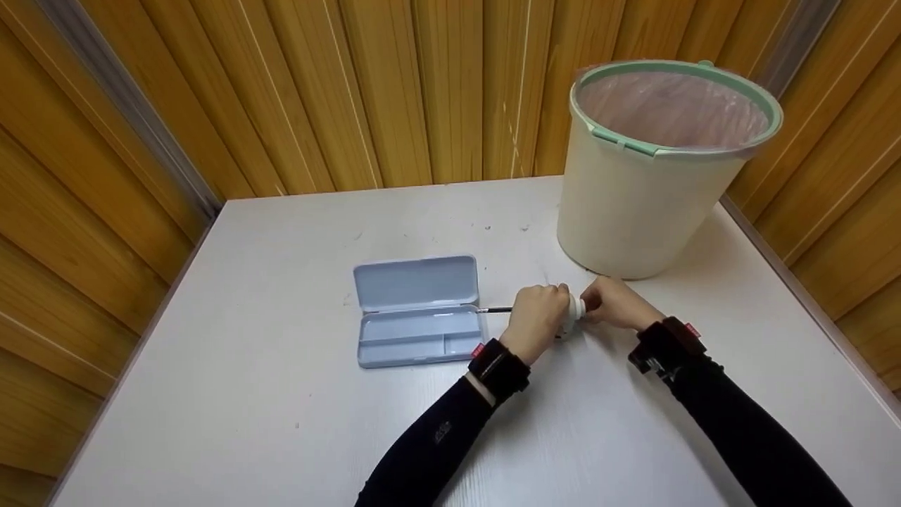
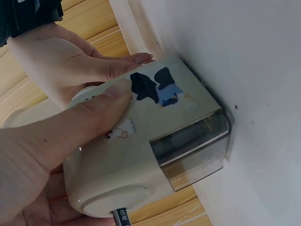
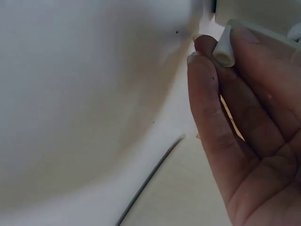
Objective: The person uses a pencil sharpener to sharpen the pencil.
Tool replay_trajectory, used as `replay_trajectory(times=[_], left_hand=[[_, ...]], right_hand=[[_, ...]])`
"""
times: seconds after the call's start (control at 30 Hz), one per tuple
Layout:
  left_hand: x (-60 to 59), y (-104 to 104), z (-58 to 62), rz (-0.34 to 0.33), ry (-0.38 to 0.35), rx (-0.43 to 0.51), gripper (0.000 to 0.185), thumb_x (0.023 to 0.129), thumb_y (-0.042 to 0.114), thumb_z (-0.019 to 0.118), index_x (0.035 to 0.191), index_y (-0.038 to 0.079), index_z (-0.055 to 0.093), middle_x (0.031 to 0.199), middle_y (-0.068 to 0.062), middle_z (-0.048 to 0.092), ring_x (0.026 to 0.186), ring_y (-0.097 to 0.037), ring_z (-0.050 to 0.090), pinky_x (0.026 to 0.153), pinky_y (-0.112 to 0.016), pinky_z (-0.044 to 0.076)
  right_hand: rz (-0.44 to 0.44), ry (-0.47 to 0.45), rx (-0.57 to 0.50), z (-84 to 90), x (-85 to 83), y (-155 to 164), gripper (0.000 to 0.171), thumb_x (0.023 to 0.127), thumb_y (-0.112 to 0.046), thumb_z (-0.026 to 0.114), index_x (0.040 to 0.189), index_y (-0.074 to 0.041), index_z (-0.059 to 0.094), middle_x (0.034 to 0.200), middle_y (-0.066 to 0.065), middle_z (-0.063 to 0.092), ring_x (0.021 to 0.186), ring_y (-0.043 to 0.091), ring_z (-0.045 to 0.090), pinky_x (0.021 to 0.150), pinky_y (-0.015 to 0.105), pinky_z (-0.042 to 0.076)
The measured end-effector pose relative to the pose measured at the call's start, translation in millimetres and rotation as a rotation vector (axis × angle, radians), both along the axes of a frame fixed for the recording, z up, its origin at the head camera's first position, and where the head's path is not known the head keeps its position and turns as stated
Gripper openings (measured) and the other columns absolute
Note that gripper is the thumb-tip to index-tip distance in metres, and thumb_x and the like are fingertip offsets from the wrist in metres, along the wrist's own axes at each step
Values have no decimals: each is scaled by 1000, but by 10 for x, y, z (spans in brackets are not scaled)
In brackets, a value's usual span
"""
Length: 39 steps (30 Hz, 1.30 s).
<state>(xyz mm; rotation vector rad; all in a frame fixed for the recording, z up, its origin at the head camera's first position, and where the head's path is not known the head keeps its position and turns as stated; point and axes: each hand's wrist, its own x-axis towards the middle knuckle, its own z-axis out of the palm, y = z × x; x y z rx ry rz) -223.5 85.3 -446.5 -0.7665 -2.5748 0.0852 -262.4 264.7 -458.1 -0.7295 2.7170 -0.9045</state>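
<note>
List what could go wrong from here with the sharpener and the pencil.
1. The left hand alone holds the sharpener on the smooth table; as the right hand works the crank knob, it may slide or tip.
2. The pencil sticks out unsupported toward the open case; it might snap or bump the case.
3. The clear shavings drawer could slip loose and spill.
</note>
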Motion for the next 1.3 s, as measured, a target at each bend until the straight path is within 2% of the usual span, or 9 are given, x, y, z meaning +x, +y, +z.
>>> replay_trajectory(times=[0.2, 0.37, 0.57, 0.7, 0.87, 0.97, 1.03, 1.13, 1.3], left_hand=[[-23, -24, 3, -5, -11, 6, 8, 84, 13, 67, 90, 16, 72, 80, 5, 73, 65, -10, 67, 56, -26, 54], [-39, -67, 8, -25, -64, 29, 13, 81, 12, 72, 94, 14, 73, 82, 4, 74, 67, -13, 69, 57, -27, 54], [-65, -120, 18, -41, -143, 25, 33, 68, 24, 87, 95, 14, 70, 84, 4, 75, 70, -15, 70, 60, -29, 56], [-91, -129, 31, -35, -183, -1, 46, 64, 36, 91, 98, 15, 68, 87, 4, 75, 74, -15, 71, 63, -28, 57], [-125, -134, 61, -18, -274, 21, 72, 64, 42, 90, 122, 11, 62, 103, 1, 74, 87, -16, 72, 72, -28, 58], [-141, -163, 102, -10, -340, 48, 91, 64, 41, 91, 138, 7, 53, 118, -2, 71, 98, -18, 71, 79, -30, 58], [-146, -205, 143, -9, -372, 60, 95, 64, 41, 91, 143, 6, 49, 121, -3, 70, 100, -19, 70, 80, -31, 58], [-145, -303, 216, -8, -385, 74, 82, 64, 35, 91, 134, 7, 57, 112, -4, 73, 94, -21, 72, 74, -33, 59], [-141, -498, 343, 25, -396, 76, 49, 58, 27, 95, 97, 10, 69, 89, -5, 74, 79, -25, 71, 65, -37, 58]], right_hand=[[15, -1, -10, 4, 30, -11, 5, 72, 7, 74, 74, 2, 73, 65, 10, 69, 55, 3, 48, 56, 18, 41], [11, 12, 20, 25, 63, -51, 6, 72, 7, 73, 76, 2, 73, 67, 11, 70, 60, 5, 51, 60, 20, 43], [-22, 41, 89, 87, 144, -130, 9, 72, 0, 75, 81, 0, 73, 79, 11, 74, 73, 18, 64, 69, 32, 51], [-53, 92, 98, 196, 226, -189, 24, 71, -4, 77, 92, 4, 71, 91, 16, 74, 85, 31, 67, 76, 44, 54], [-99, 132, 88, 348, 332, -264, 44, 69, -6, 80, 108, 9, 66, 106, 23, 70, 97, 41, 64, 85, 53, 51], [-110, 147, 85, 395, 385, -308, 47, 70, -5, 80, 113, 8, 64, 111, 24, 69, 102, 43, 63, 89, 55, 49], [-109, 166, 77, 412, 420, -340, 48, 72, -5, 80, 114, 8, 63, 113, 24, 68, 103, 44, 62, 91, 55, 49], [-110, 201, 51, 413, 466, -397, 48, 73, -4, 79, 116, 9, 61, 115, 24, 67, 106, 43, 62, 93, 55, 48], [-110, 256, 3, 390, 501, -529, 52, 75, -3, 79, 121, 10, 58, 120, 25, 65, 113, 42, 60, 97, 54, 46]])
